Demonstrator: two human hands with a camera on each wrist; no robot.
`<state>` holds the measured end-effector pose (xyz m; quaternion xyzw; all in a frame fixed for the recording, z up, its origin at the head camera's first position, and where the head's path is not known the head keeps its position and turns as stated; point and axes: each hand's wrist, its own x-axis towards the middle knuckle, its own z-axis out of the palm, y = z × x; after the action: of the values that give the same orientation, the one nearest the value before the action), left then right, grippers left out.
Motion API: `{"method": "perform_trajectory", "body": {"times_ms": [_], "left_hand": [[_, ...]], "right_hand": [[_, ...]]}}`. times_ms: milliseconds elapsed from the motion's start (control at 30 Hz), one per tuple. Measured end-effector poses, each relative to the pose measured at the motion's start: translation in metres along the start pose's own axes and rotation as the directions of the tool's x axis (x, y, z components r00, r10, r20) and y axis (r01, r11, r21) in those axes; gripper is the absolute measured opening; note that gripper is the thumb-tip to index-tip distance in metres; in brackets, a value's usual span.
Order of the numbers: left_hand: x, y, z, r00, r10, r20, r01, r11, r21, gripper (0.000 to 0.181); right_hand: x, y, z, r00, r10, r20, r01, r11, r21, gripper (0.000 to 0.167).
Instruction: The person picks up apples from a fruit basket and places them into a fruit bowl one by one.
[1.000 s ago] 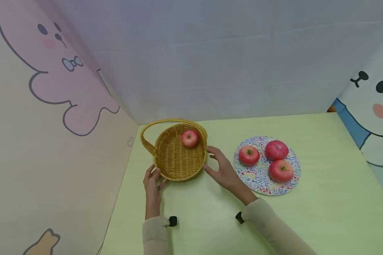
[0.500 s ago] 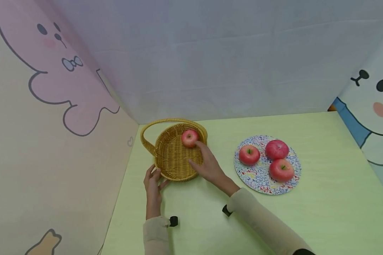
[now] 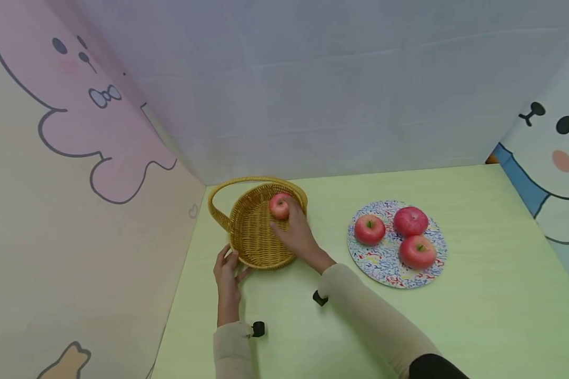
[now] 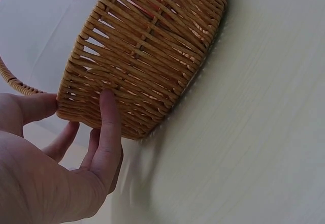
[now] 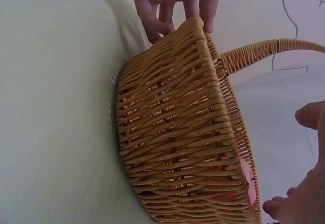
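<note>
A round wicker basket (image 3: 265,237) with a tall handle (image 3: 260,180) stands at the left of the table, and one red apple (image 3: 278,206) lies inside near its back right. At the front left of the basket, my left hand (image 3: 227,273) holds the rim, with a finger (image 4: 109,112) against the woven outer wall. My right hand (image 3: 297,234) reaches over the right rim, thumb and fingers spread. Its fingertips are at the right side of the apple; whether they touch it is hard to tell. In the right wrist view the basket wall mostly hides the apple (image 5: 247,178).
To the right, a round patterned plate (image 3: 376,271) bears three red fruits: one apple (image 3: 370,230) at left, another apple (image 3: 418,252) in front and a darker fruit (image 3: 410,221) behind. A pale wall (image 3: 322,121) closes the back, and a printed wall (image 3: 123,237) the left.
My right hand has moved left from the basket's right rim to above its inside, up to the apple. The left hand and the basket have stayed in place.
</note>
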<state>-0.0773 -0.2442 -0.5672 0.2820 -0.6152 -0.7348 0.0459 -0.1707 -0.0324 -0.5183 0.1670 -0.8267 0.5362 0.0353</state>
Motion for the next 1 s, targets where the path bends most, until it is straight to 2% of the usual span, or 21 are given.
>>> {"method": "perform_trajectory", "body": {"times_ms": [133, 267, 433, 700, 867, 1000], "left_hand": [[-0.001, 0.0, -0.001, 1.0, 0.0, -0.004, 0.0, 1.0, -0.001, 0.049], [0.0, 0.0, -0.002, 1.0, -0.001, -0.003, 0.001, 1.0, -0.004, 0.05], [0.0, 0.001, -0.003, 1.0, -0.002, -0.006, 0.002, 1.0, -0.019, 0.05], [-0.001, -0.002, 0.0, 1.0, 0.005, 0.005, -0.005, 1.0, -0.022, 0.049], [-0.001, -0.001, 0.001, 1.0, 0.0, 0.011, 0.0, 1.0, -0.023, 0.049], [-0.007, 0.007, 0.002, 1.0, -0.01, 0.017, 0.011, 1.0, -0.028, 0.049]], "right_hand": [[0.011, 0.002, 0.005, 1.0, -0.001, -0.02, 0.001, 0.999, 0.04, 0.074], [0.02, 0.004, 0.01, 0.999, 0.037, -0.031, -0.035, 0.996, 0.076, 0.071], [0.027, 0.007, 0.014, 0.995, 0.098, -0.012, -0.098, 0.995, 0.032, 0.073], [0.03, 0.014, 0.013, 0.996, 0.085, -0.016, -0.086, 0.996, -0.021, 0.069], [0.034, 0.016, 0.015, 0.994, 0.108, -0.02, -0.109, 0.993, -0.046, 0.067], [0.038, 0.015, 0.018, 0.99, 0.138, -0.01, -0.138, 0.989, -0.058, 0.066]]}}
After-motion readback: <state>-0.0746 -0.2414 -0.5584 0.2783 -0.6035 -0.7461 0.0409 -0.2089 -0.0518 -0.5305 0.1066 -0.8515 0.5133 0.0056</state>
